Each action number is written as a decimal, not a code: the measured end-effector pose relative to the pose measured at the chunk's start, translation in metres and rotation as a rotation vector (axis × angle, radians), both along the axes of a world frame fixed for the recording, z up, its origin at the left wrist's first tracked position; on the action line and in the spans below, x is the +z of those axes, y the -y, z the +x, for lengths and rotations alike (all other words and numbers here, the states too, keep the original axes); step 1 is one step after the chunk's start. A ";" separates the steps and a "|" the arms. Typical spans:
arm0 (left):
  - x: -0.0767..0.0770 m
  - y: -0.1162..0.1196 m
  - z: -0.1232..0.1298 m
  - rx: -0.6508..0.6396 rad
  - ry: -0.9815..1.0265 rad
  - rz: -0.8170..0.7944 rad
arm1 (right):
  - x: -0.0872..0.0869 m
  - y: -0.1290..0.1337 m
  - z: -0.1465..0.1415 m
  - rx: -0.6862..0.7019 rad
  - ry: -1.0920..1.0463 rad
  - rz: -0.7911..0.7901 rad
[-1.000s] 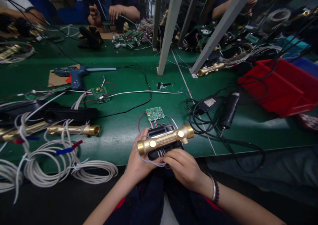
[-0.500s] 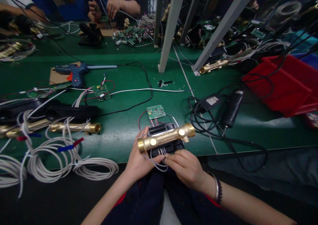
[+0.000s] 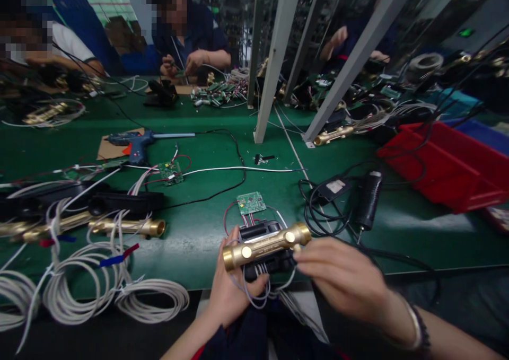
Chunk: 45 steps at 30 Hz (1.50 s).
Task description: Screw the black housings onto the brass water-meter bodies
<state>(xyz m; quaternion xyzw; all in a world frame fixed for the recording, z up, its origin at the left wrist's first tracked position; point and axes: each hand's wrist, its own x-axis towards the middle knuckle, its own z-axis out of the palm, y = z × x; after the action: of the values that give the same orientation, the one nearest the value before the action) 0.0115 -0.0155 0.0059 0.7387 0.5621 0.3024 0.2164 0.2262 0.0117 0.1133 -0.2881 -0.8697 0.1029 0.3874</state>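
Observation:
My left hand (image 3: 230, 288) is closed around the left side of a black plastic housing (image 3: 274, 264), its thumb near grey wires (image 3: 260, 286) looping out below. Across the housing lies a brass pipe fitting (image 3: 266, 245), tilted a little up to the right. A green circuit board (image 3: 251, 203) rests on the table just beyond, joined to the housing by thin wires. At the fitting's right end is my right hand (image 3: 345, 275), blurred by motion. Its fingers point left beside a small brass stub; whether they grip anything cannot be made out.
A black electric screwdriver (image 3: 370, 201) and coiled cable lie right, before a red bin (image 3: 449, 169). On the left are a glue gun (image 3: 137, 143), another circuit board (image 3: 170, 173), brass fittings (image 3: 127, 226) and coiled grey cables (image 3: 155, 299). Metal posts (image 3: 278, 58) rise ahead; co-workers sit beyond.
My right hand has moved right, from the grey wires under the housing to the fitting's right end. My left hand keeps its hold. The view has tipped up.

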 end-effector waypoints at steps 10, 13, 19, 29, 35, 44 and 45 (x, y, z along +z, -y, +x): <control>-0.026 0.004 0.000 0.109 0.062 0.078 | -0.024 -0.243 -0.014 -0.481 0.507 -0.472; -0.033 0.003 0.001 0.095 0.080 0.114 | -0.049 -0.259 -0.015 -0.494 0.547 -0.520; -0.029 0.001 0.003 0.098 0.086 0.076 | -0.044 -0.248 -0.010 -0.515 0.442 -0.659; -0.011 -0.005 0.002 0.063 0.051 0.174 | 0.035 -0.103 -0.007 0.073 -0.293 -1.113; -0.005 0.005 0.010 0.199 0.047 0.144 | 0.012 0.000 -0.020 -0.162 -0.320 -0.856; 0.000 0.019 0.017 0.404 -0.090 0.305 | -0.070 0.036 -0.040 -0.292 0.036 -0.103; -0.001 0.020 0.017 0.414 -0.102 0.324 | -0.070 0.036 -0.039 -0.320 0.103 -0.066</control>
<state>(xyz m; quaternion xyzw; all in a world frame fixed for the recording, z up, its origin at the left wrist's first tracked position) 0.0285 -0.0355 0.0049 0.6473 0.6556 0.3888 0.0001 0.1875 -0.0242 0.0433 -0.4403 -0.8277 0.0536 0.3439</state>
